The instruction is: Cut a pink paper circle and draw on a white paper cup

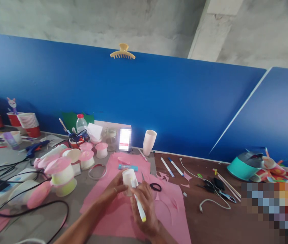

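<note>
My left hand (117,188) is wrapped round a small white paper cup (128,178), held tilted above a sheet of pink paper (113,220). In my right hand (146,203) is a white marker with a yellow end (140,206), its upper end close against the cup. Whether the marker touches the cup I cannot tell. Just beyond the cup lies a blue glue stick (128,167). Scissors with black handles (155,187) rest on the pink paper beside my right hand, partly hidden by it.
On the left stand several pink-topped paper cups (59,169) among black cables (32,213). A stack of white cups (149,142) stands by the blue partition (159,95). Two markers (167,167) and paper scraps lie to the right, with a teal container (243,166) farther off.
</note>
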`<state>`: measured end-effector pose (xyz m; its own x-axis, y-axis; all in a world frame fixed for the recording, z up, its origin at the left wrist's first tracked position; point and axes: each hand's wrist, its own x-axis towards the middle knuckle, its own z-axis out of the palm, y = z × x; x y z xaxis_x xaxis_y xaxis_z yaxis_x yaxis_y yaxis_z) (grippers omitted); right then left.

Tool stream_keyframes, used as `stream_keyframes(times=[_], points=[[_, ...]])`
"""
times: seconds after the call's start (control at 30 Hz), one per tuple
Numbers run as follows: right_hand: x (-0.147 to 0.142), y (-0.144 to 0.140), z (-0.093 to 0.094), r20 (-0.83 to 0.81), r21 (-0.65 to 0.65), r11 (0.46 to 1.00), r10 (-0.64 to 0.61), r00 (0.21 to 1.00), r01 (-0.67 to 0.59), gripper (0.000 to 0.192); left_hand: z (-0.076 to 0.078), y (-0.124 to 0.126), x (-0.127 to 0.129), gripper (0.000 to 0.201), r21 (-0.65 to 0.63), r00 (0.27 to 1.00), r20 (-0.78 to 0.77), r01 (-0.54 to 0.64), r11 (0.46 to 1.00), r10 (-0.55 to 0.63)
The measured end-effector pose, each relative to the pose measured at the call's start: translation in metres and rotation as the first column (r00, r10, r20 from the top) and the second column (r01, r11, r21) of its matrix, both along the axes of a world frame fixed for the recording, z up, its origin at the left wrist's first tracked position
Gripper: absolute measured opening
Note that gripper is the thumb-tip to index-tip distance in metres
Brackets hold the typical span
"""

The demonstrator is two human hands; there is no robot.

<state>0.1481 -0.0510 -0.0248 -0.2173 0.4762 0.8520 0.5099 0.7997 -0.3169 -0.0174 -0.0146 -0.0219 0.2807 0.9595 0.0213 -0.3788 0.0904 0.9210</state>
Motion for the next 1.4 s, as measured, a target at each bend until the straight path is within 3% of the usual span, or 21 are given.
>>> stream_keyframes(times=[0.33, 0.77, 0.93, 1.17, 1.4], points=[[0.0, -0.001, 0.0, -0.034, -0.023, 0.999, -0.024, 0.999, 0.023, 0.03, -0.004, 0.002, -0.002, 0.064, 0.018, 1.0, -0.001, 0.019, 1.0, -0.019], [0.0, -0.001, 0.003, -0.007, -0.01, 0.999, 0.037, 0.999, -0.037, 0.029, -0.006, 0.004, -0.002, 0.065, 0.017, 1.0, -0.018, 0.023, 1.0, -0.022], [0.001, -0.001, 0.0, -0.018, -0.019, 1.0, -0.001, 1.0, 0.0, 0.029, -0.002, 0.001, -0.001, 0.06, 0.019, 1.0, 0.007, 0.013, 1.0, -0.013], [0.002, 0.001, -0.004, -0.026, -0.035, 0.998, -0.051, 0.998, 0.05, 0.026, -0.011, 0.005, -0.002, 0.065, 0.016, 1.0, 0.021, 0.017, 1.0, -0.018], [-0.002, -0.002, 0.0, -0.009, -0.045, 0.999, -0.009, 1.0, 0.009, 0.028, -0.005, 0.002, -0.001, 0.064, 0.035, 1.0, -0.017, 0.009, 0.999, -0.008]])
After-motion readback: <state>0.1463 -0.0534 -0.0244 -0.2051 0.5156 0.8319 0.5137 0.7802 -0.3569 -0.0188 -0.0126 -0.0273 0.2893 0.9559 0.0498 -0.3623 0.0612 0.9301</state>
